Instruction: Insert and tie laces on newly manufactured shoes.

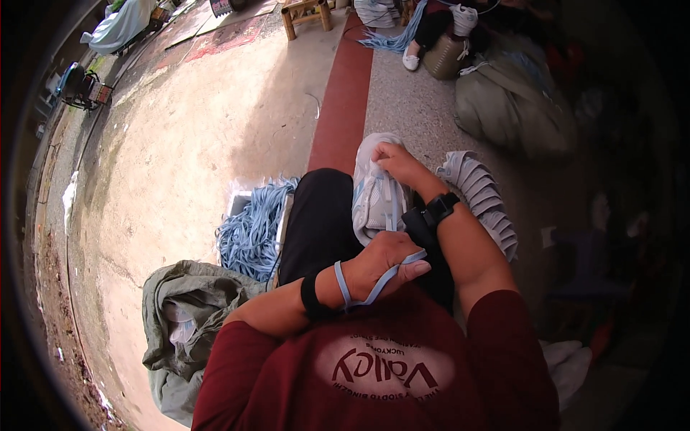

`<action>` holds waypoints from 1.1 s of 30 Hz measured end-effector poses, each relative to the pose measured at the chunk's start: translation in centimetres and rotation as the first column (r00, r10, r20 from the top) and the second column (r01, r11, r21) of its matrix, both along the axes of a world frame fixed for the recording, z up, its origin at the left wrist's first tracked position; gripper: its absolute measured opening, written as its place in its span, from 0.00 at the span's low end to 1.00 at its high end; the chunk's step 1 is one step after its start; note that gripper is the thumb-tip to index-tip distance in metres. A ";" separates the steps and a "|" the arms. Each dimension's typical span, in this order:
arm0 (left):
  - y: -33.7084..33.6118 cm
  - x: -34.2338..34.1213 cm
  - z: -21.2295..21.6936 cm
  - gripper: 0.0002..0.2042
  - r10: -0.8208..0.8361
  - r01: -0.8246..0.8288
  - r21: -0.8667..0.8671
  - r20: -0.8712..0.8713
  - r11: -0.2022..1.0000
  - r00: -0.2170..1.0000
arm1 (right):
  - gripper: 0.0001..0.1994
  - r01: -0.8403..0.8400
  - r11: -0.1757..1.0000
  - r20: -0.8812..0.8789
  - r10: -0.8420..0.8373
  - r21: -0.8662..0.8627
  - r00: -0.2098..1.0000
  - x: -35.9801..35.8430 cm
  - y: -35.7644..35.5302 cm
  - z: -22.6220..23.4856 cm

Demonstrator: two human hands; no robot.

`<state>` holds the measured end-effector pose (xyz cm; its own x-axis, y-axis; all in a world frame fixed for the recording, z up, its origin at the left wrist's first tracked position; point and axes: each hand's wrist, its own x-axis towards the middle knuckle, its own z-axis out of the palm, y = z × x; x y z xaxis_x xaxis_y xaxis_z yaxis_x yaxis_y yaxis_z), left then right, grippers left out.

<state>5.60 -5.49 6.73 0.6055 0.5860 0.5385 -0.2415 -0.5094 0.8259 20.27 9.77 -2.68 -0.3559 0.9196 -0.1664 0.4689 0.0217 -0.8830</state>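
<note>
A pale grey-white shoe (368, 205) lies over my lap, its toe pointing away from me, with light blue lace running through its middle. My left hand (384, 262) is closed at the near end of the shoe, gripping a light blue shoelace (379, 289) that loops loosely below the fingers and around the wrist. My right hand (399, 164) is closed at the far part of the shoe, its curled fingers pinching at the upper; whether lace is between them is hidden. To the right sits a row of nested pale grey shoe pieces (480, 190).
A white box (287, 215) heaped with light blue laces (251, 233) stands left of my leg. Nearer is a grey-green sack (205, 287) with pale items inside. Ahead right, another person's gloved hand (464, 20) shows near a big sack (507, 100). A wooden stool (307, 16) stands far ahead.
</note>
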 end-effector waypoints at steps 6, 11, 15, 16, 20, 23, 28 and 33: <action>0.2 0.1 0.1 0.13 0.117 -0.053 0.308 -0.192 0.950 0.974 | 0.02 0.224 0.951 -0.203 -0.182 0.212 0.962 2.6 -3.1 0.1; 0.4 -0.6 -0.2 0.14 0.199 -0.162 0.259 -0.121 0.952 0.972 | 0.04 -0.152 0.683 0.067 0.150 0.714 0.987 3.5 -10.9 2.0; 0.4 -0.2 -0.2 0.14 0.192 -0.186 0.173 -0.017 0.967 0.981 | 0.14 -0.500 0.306 0.359 0.414 0.810 0.836 1.4 -11.5 1.5; 0.4 0.0 -0.1 0.14 0.164 -0.154 0.185 -0.038 0.971 0.986 | 0.14 -0.498 0.306 0.358 0.412 0.811 0.838 0.9 -11.3 0.8; -0.2 0.6 -0.1 0.16 0.052 -0.046 0.098 -0.060 0.994 0.997 | 0.20 -0.549 0.424 0.572 0.085 0.721 0.816 -1.4 -10.0 -3.7; -0.5 1.1 0.0 0.16 -0.016 0.019 0.032 -0.086 0.999 0.996 | 0.19 -0.506 0.367 0.531 0.040 0.780 0.847 -2.8 -9.2 -4.1; -0.4 1.2 -0.3 0.14 0.007 -0.007 0.033 0.004 0.999 1.000 | 0.16 -0.448 0.393 0.451 0.090 0.803 0.888 -2.2 -9.2 -4.5; 0.9 -0.3 -0.2 0.16 0.045 -0.050 0.188 0.032 0.981 0.998 | 0.14 -0.125 0.982 -0.365 0.168 0.140 0.916 0.1 -10.9 -3.0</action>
<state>5.27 -4.62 6.51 0.5627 0.5001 0.6582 -0.2348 -0.6667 0.7073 20.33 -1.15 -5.70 -0.5042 0.8572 0.1050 0.0896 0.1729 -0.9809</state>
